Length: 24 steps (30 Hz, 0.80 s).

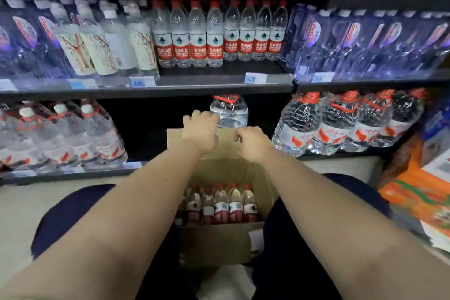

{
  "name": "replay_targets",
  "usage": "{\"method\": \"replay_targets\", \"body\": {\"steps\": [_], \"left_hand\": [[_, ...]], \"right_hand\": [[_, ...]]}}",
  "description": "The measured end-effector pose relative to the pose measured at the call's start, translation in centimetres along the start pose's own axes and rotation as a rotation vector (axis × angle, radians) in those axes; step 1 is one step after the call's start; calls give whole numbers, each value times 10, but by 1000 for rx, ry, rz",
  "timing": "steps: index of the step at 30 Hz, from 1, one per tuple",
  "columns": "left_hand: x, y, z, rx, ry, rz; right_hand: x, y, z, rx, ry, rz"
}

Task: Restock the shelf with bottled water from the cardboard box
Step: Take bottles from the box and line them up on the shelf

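An open cardboard box (216, 243) stands on the floor between my knees, with several small red-labelled water bottles (229, 204) upright inside. Its far flap (174, 139) stands up in front of the bottom shelf. My left hand (201, 131) hovers over that flap with its fingers curled away from me, right beside a large water jug (230, 112); whether it grips anything is hidden. My right hand (253, 143) is level with it, fingers curled, nothing visible in it. On the middle shelf (219, 80) stand matching red-capped bottles (216, 34), with bare room in front of the right-hand ones.
White-labelled bottles (102, 41) and blue bottles (365, 41) flank the red-capped row. Big jugs (341, 124) fill the bottom shelf right, shrink-wrapped packs (60, 136) the left, with a dark gap behind the box. An orange bag (418, 192) lies at right.
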<state>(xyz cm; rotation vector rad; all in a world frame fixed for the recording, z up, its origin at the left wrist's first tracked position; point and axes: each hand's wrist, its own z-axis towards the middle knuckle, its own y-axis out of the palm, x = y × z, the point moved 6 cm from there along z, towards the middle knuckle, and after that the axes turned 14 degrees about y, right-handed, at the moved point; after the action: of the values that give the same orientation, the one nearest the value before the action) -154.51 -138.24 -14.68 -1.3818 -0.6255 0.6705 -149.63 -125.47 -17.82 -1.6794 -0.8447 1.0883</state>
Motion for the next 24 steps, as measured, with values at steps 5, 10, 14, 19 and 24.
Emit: {"method": "replay_targets", "body": {"steps": [5,10,14,19,24], "left_hand": [[17,111,-38,-273,-56,-31],[23,201,-62,-442,-188,-160],[8,263,-79,-646,-375,-254],[-24,328,-97,-756,-660,-428],[-54,370,-90,-770,-771,-620]], "right_hand": [[29,85,-11,-164,157,-81],[45,170,5,-330,276,-11],[53,240,24,-449,302,-94],[56,306,42,-616,403,-50],[32,361,59,-754,463,117]]}}
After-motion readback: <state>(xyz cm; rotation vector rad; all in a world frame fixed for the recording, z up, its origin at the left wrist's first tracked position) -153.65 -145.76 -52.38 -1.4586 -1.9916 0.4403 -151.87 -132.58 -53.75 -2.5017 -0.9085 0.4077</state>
